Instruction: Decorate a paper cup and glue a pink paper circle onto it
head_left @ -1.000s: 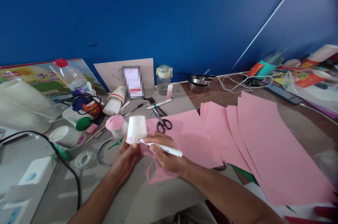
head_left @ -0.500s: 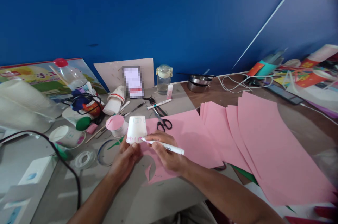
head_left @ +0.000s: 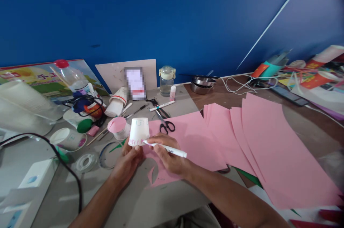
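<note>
My left hand [head_left: 132,153] grips a white paper cup [head_left: 139,130], upside down, by its rim from below. Pink strokes run along the cup near the rim, and a faint green outline shows higher up. In my right hand [head_left: 168,152] is a white marker pen [head_left: 172,150], its tip at the pink strokes. Pink paper [head_left: 188,134] lies under and beyond my right hand, with black-handled scissors [head_left: 167,127] on it. Just left of the held cup stands another small cup topped with a pink paper disc [head_left: 116,124].
Rolls of tape [head_left: 86,162], a tipped cup [head_left: 68,139] and a black cable [head_left: 76,176] lie to the left. At the back stand a phone [head_left: 135,82], a glue stick [head_left: 172,93] and a lidded jar [head_left: 167,81]. Stacked pink sheets [head_left: 282,149] cover the right.
The marker tip has shifted very slightly along the strokes near the cup's rim. The cup appears turned a little in my left hand.
</note>
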The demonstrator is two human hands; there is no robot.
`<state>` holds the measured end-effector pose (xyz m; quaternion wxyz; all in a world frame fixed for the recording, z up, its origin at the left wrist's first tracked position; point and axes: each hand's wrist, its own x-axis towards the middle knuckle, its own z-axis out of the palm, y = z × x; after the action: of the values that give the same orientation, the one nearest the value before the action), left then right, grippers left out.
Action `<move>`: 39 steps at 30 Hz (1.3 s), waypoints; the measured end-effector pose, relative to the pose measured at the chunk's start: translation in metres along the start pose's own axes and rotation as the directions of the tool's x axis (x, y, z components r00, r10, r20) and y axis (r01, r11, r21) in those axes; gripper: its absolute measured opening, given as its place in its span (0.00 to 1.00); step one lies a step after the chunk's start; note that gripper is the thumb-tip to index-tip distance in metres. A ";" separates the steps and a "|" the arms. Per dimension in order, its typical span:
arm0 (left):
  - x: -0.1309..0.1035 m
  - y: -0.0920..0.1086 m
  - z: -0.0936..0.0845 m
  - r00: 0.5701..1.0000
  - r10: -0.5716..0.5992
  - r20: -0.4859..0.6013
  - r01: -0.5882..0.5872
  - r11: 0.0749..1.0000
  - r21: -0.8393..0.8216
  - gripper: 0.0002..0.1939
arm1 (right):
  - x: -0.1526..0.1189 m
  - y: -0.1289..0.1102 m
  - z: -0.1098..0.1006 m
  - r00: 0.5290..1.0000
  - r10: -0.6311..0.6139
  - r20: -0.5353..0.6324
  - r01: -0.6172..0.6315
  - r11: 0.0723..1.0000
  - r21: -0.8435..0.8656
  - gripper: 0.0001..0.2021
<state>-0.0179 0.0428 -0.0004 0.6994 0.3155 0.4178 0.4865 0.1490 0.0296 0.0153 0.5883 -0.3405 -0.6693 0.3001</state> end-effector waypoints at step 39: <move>0.000 0.002 -0.004 0.994 -0.046 0.096 0.049 0.998 -0.035 0.16 | 0.000 -0.002 -0.001 0.999 0.036 0.010 -0.036 0.999 0.035 0.16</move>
<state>-0.0224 0.0432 -0.0006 0.7356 0.3153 0.3825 0.4618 0.1500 0.0281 0.0170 0.5856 -0.3405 -0.6604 0.3239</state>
